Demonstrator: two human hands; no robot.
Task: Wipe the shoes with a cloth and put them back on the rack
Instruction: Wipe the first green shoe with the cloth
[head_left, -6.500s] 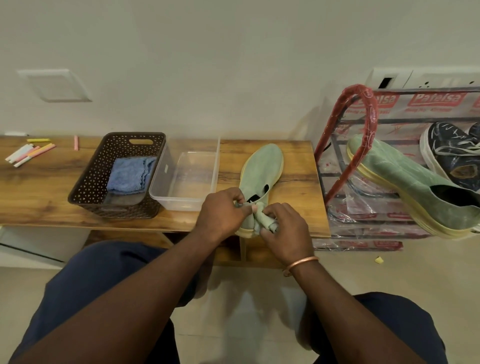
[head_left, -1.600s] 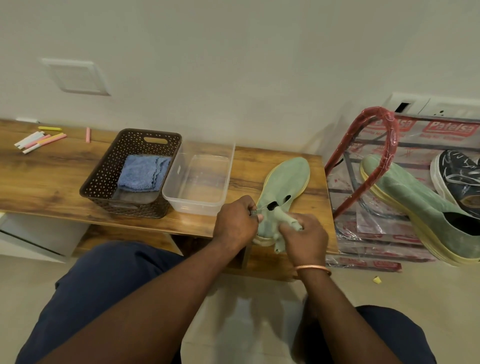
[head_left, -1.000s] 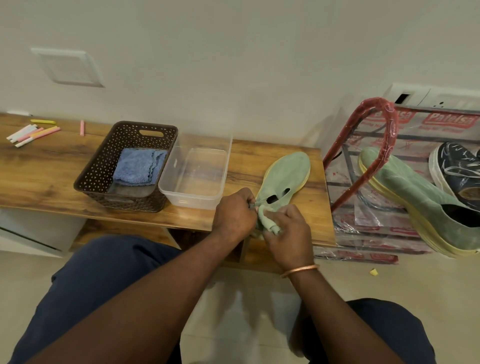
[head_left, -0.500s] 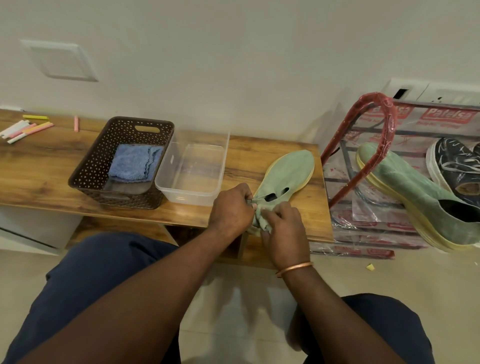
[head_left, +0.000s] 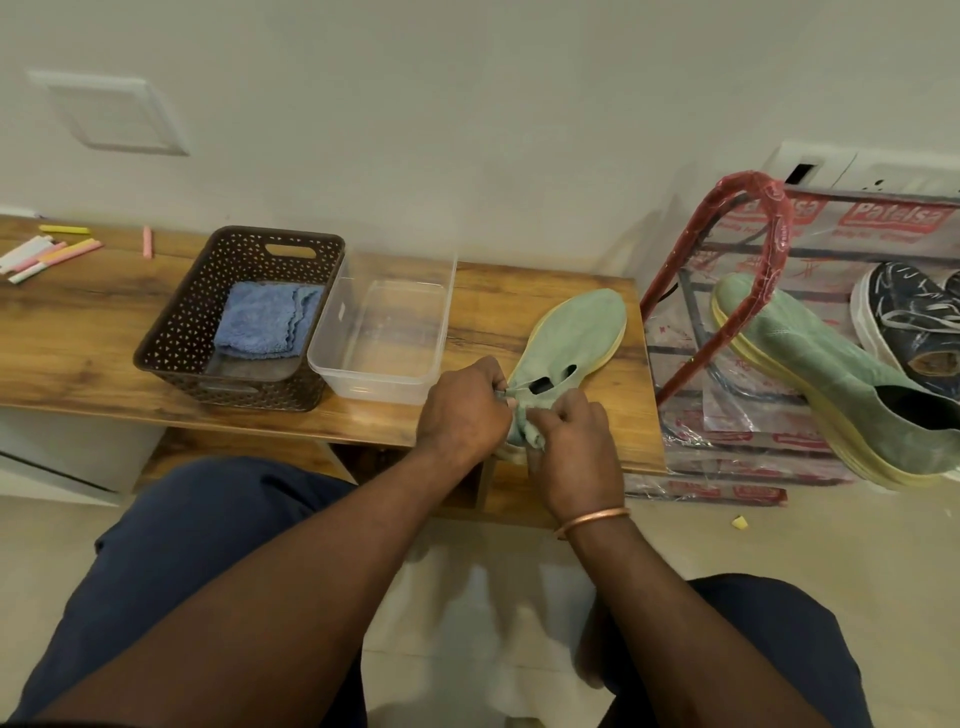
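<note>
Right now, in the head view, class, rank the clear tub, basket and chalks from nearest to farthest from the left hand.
1. Tub, just left of the left hand.
2. Basket, beside the tub, further left.
3. Chalks, far left on the bench.

Green shoe (head_left: 571, 332) on bench (head_left: 78, 332); matching shoe (head_left: 831, 374) on rack (head_left: 758, 183).

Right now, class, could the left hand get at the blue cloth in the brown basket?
Probably yes, once freed: the left hand pinches the green shoe, but the blue cloth lies uncovered in the open-topped basket on that hand's side, with nothing lying over it.
</note>
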